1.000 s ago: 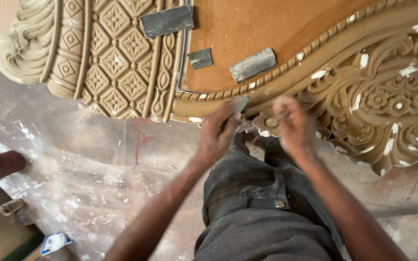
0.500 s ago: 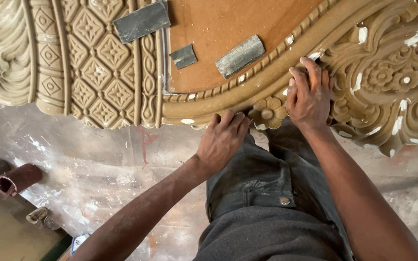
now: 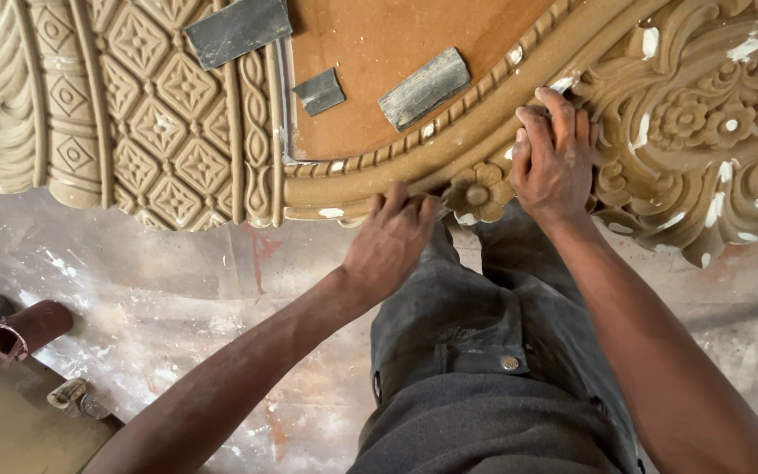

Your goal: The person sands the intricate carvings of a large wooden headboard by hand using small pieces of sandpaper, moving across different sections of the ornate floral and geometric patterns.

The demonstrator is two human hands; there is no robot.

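A large tan carved wooden panel (image 3: 177, 132) fills the top of the view, with a diamond lattice at left and floral scrolls dotted with white filler (image 3: 712, 114) at right. My left hand (image 3: 392, 241) curls its fingers over the panel's lower edge, next to a round carved flower (image 3: 477, 195). My right hand (image 3: 554, 162) presses with bent fingers on the curved beaded moulding; whether anything is under the fingers is hidden. Three grey sandpaper pieces lie on the panel: a large one (image 3: 237, 31), a small one (image 3: 319, 90) and a long one (image 3: 425, 88).
The flat orange-brown board (image 3: 414, 35) forms the panel's middle. My legs in dark jeans (image 3: 484, 351) are below the panel. A maroon tube (image 3: 28, 329) and a small metal object (image 3: 72, 395) lie at lower left on the dusty, white-stained floor (image 3: 177, 290).
My hands were together below the panel's edge with a grey piece between them. The right hand has since moved up onto the moulding, and the left hand has taken hold of the lower edge.
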